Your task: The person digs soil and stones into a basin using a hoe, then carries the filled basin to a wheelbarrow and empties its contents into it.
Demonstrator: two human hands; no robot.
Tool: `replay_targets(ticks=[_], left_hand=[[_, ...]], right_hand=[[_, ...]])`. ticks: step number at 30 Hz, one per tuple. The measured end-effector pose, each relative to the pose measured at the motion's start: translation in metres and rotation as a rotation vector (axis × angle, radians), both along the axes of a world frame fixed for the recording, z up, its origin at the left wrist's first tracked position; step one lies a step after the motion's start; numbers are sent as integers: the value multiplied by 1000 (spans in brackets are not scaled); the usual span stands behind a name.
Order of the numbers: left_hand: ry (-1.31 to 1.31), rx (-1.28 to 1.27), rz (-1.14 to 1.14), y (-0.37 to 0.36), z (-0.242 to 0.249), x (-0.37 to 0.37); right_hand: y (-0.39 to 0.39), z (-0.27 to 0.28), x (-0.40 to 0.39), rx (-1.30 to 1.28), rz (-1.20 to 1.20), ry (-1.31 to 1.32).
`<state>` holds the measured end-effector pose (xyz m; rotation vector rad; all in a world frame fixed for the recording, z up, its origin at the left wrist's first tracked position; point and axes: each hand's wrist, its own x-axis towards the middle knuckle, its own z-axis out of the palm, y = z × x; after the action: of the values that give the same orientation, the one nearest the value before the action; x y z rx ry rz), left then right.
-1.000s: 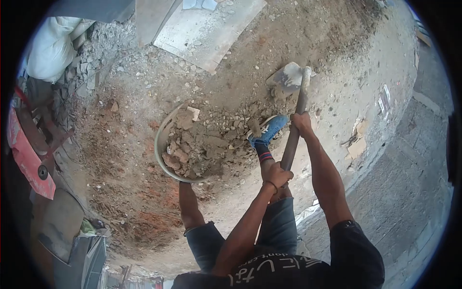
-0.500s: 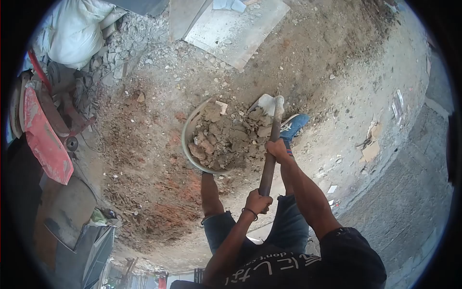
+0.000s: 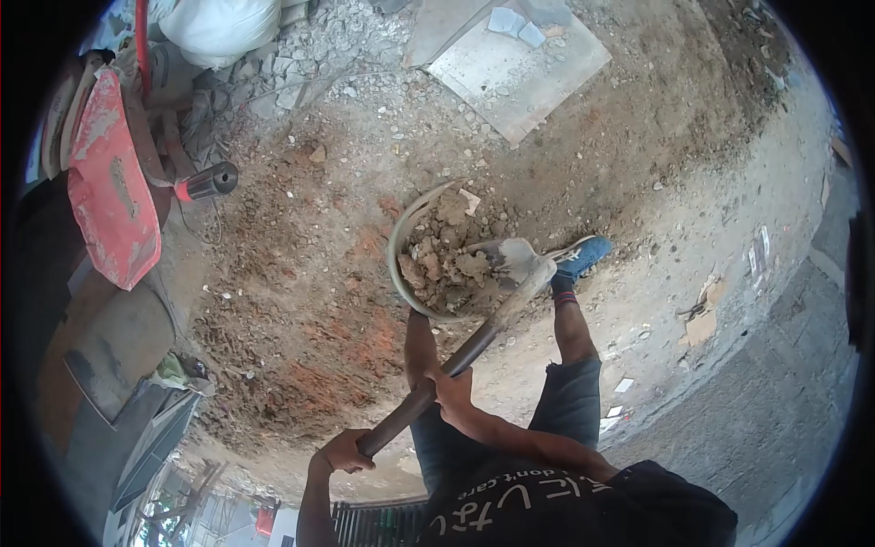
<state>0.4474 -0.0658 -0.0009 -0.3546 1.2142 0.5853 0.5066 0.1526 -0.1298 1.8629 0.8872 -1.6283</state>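
My left hand [image 3: 346, 451] is wrapped round the butt end of a shovel [image 3: 488, 333]. Farther along the dark handle, my right hand [image 3: 451, 390] grips it too. The handle slants from lower left to upper right, and the pale, dirt-coated blade [image 3: 519, 259] lies at the right side of a round tub [image 3: 394, 258] with a pale rim. Clumps of brown soil and rubble [image 3: 442, 264] lie in the tub, some right at the blade's tip. The tub's right side is hidden by blade and soil.
My blue shoe [image 3: 581, 257] is just right of the blade. A dusty flat board [image 3: 519, 77] lies ahead, and a white sack [image 3: 223, 32] sits at upper left. Red scuffed metal [image 3: 114, 191] and a dark-ended tool [image 3: 210, 182] are at left. Loose soil covers the ground.
The shovel has swung from steep to slanted, its butt end and both hands moving left and down. The blade has shifted from the tub's far right edge onto its right side.
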Motion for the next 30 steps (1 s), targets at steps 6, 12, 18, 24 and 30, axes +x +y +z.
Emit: replay_targets(ticks=[6,12,18,24,30], left_hand=[[139,284,-48,39,-56,-12],[347,450,497,175,-3,-29],[777,-74,-170,70,-75,58],[115,-548,218,32,-86,189],[305,-480,110,65,-98,164]], right_hand=[[45,-26,-13,227,-314,135],[287,-95,-21,-164,-437,340],[435,-107,-50,-324,-97,578],[490,-112,-39,-174,-447,402],[483,-53,1,58,-290,420]])
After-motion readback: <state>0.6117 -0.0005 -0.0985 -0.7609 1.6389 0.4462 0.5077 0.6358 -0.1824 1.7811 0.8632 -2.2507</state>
